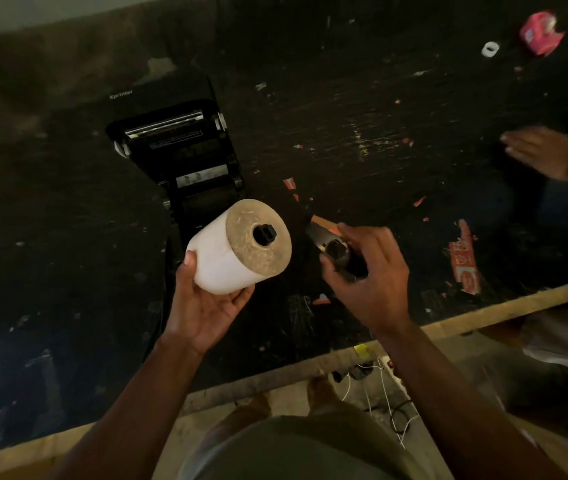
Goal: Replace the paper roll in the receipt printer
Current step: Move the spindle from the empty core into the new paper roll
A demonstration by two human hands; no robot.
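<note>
My left hand (pixel 203 306) grips a fat white paper roll (pixel 220 258) from below, its dusty round end turned up and right. A black spindle tip (pixel 264 233) pokes out of the roll's core. Just to the right, my right hand (pixel 369 275) is closed on a small black plastic holder piece (pixel 336 251), a short gap from the roll. The black receipt printer (pixel 185 150) sits behind the roll on the dark table, its lid open and its paper bay partly hidden by the roll.
Another person's hand (pixel 545 150) rests on the table at far right. A red packet (pixel 540 34) and a small white ring (pixel 490 49) lie at back right. Torn red scraps (pixel 464 261) litter the right side. The wooden table edge (pixel 483 311) runs diagonally below my hands.
</note>
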